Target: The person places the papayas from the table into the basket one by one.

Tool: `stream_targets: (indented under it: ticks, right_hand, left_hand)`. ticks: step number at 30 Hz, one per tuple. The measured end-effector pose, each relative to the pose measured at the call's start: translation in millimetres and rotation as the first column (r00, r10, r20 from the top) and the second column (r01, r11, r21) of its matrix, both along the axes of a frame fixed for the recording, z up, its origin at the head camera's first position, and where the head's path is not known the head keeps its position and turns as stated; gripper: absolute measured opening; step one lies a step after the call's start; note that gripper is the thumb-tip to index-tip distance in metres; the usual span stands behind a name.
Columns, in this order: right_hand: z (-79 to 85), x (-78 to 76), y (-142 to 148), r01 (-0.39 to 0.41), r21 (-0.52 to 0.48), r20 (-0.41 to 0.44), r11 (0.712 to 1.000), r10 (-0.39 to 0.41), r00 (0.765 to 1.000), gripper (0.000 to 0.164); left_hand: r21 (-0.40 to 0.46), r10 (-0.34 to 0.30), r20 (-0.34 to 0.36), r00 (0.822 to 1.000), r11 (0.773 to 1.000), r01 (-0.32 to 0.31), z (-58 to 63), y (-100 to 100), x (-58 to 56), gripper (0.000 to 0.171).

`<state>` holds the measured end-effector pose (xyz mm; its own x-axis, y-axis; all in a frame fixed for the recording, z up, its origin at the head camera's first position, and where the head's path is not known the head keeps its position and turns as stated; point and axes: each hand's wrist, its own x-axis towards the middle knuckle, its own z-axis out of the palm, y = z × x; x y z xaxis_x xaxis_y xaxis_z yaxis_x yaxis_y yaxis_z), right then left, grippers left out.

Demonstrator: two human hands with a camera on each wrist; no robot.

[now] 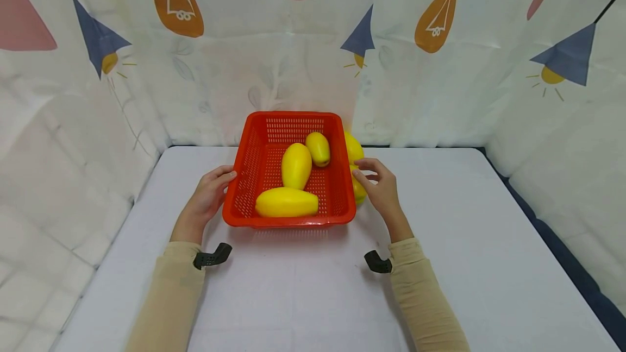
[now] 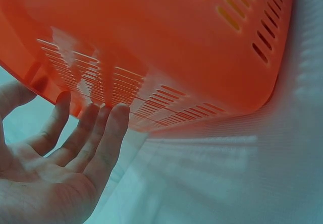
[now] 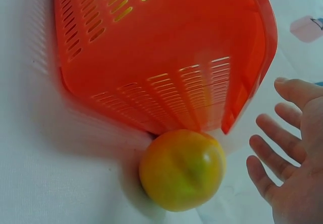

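A red plastic basket (image 1: 342, 200) with slotted sides stands on the table and holds three smooth, oblong yellow fruits (image 1: 287, 202). Against its left side rest the relaxed fingertips of my left hand (image 1: 211, 192), with the thumb by the rim. In the left wrist view those fingers (image 2: 113, 133) are spread along the slotted wall. My right hand (image 1: 381, 186) is beside the right rim, over a yellow fruit (image 1: 358, 189) outside the basket. The right wrist view shows that hand (image 3: 298, 153) with fingers apart and nothing in them; the rounded yellow fruit (image 3: 182, 170) lies against the basket wall.
Another yellow fruit (image 1: 353, 148) lies farther back along the basket's right side. The white table (image 1: 293, 297) reaches a patterned curtain (image 1: 303, 69) behind. Dark wrist mounts (image 1: 213, 256) sit on both sleeves.
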<state>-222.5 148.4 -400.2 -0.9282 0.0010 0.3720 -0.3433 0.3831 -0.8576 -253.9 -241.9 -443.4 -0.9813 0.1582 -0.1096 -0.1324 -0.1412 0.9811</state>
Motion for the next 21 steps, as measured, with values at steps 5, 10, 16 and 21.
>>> stream_targets:
  ticks: [5,10,16,21]
  right_hand:
    - [-1.7,-0.1,1,-0.004,-0.009,0.017,1.000,0.004,1.000,0.030]
    - [-4.4,1.2,2,-0.003,-0.005,0.052,1.000,0.003,0.999,0.032]
    - [-22.0,-6.9,9,-0.009,-0.023,0.061,1.000,0.010,0.998,0.035]
    - [-44.8,-18.0,17,0.007,-0.025,0.058,1.000,-0.005,0.998,0.035]
  left_hand:
    - [-0.004,-0.003,-0.004,1.000,1.000,0.003,-1.4,0,-0.3,0.022]
    - [0.003,-0.010,-0.003,1.000,1.000,0.010,-0.6,0,-0.5,0.025]
    - [0.002,-0.012,0.008,1.000,1.000,0.012,0.5,0,-0.3,0.026]
    - [-0.013,-0.011,0.013,1.000,1.000,0.011,0.6,0,-0.4,0.026]
